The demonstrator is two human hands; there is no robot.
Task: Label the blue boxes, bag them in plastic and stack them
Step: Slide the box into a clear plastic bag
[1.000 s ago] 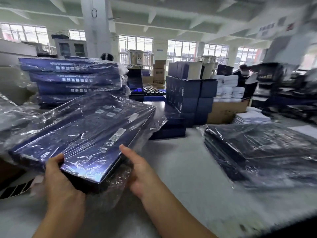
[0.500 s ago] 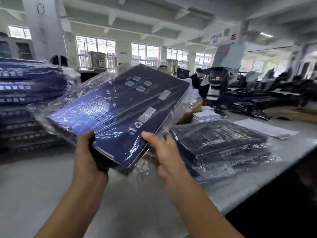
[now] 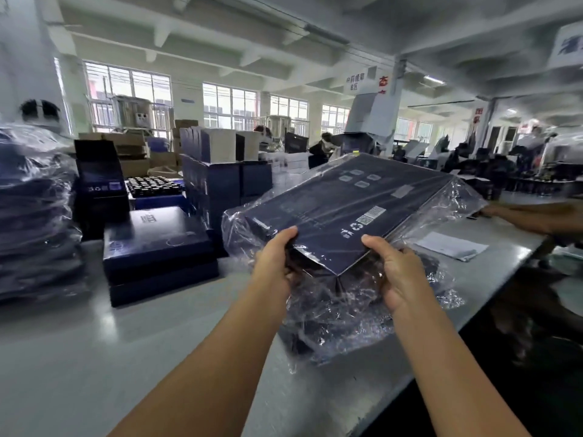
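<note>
The bagged blue box point(image 3: 347, 209) had dropped lower than before and hung tilted at 2 o'clock from centre, over the grey table point(image 3: 94, 342) and a pile of bagged boxes point(image 3: 331, 323). It was a flat, dark navy carton in loose, crinkled clear plastic, with white recycling marks and a small barcode label point(image 3: 375, 212). The left hand point(image 3: 274, 257) and right hand point(image 3: 397, 272) gripped its near corner at 6 o'clock, thumbs on top.
</note>
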